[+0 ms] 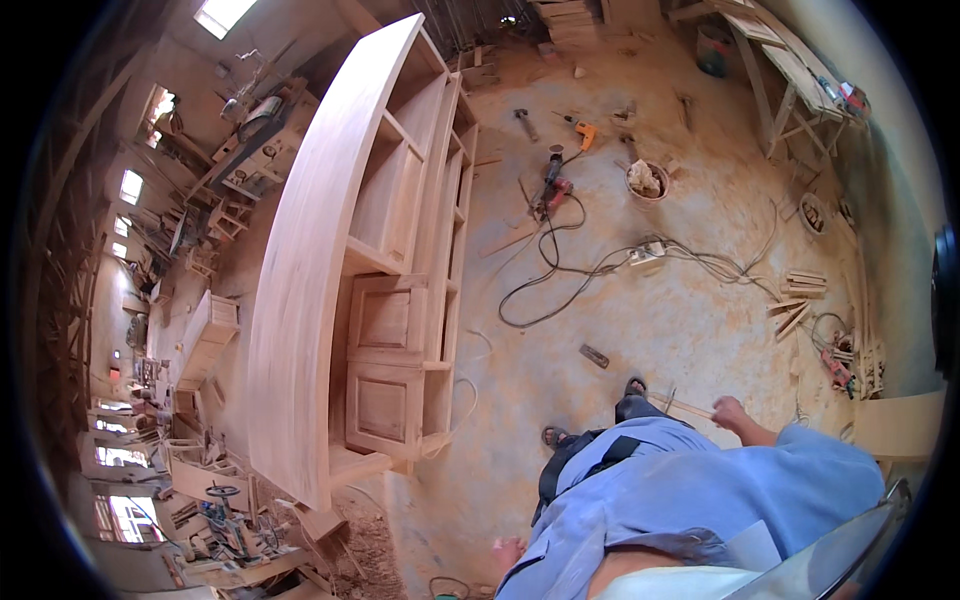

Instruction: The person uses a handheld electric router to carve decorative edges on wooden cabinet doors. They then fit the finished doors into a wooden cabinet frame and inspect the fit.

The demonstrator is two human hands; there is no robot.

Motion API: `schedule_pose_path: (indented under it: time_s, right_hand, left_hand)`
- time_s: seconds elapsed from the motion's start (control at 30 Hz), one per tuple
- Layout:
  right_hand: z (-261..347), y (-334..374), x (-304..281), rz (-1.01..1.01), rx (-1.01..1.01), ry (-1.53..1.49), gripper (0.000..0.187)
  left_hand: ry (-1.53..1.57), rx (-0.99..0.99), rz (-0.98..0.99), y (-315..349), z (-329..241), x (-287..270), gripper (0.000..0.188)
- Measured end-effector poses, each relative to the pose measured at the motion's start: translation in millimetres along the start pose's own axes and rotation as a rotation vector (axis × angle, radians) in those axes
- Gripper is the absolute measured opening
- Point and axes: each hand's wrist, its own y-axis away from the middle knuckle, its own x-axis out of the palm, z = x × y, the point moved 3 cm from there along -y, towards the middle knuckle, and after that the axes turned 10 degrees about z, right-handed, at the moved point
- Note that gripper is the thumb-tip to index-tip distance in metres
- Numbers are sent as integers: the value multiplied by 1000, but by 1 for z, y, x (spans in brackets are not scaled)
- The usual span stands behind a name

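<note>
My right hand (737, 414) is held out over the floor, its fingers curled closed. A thin pale wooden stick (690, 408) with a dark crosspiece runs up to those fingers and looks gripped at its end. My left hand (507, 553) hangs low beside my blue shirt; it is partly hidden and its fingers are indistinct. Left of me lies a long unfinished wooden cabinet (310, 250) with a broad smooth panel, shelf openings and two panelled doors (385, 408). Neither hand touches the cabinet.
On the dusty floor lie an orange drill (583, 132), an angle grinder (551, 172), looped cables (560, 272) with a power strip (648, 252), a bucket (646, 182) and a small dark block (594, 355). A workbench (790, 70) stands far right; wood offcuts (800, 285) lie right.
</note>
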Motion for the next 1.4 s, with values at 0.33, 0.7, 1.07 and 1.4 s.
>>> schedule_pose_path:
  time_s: [0.33, 0.7, 1.07, 1.4]
  right_hand:
    - [-126, 14, -18, -355, 226, -1258, 13]
    - [-42, -9, 48, -261, 178, -894, 38]
    - [59, 1, -101, -61, 406, -1057, 33]
    - [122, -103, -294, -119, -114, -1039, 44]
  left_hand:
    - [-435, 338, 104, -72, -98, 93, 46]
    - [-422, 282, 70, -66, -315, 134, 58]
    - [-652, 323, 87, -192, -416, 143, 50]
    - [-363, 376, -86, -151, -458, 164, 66]
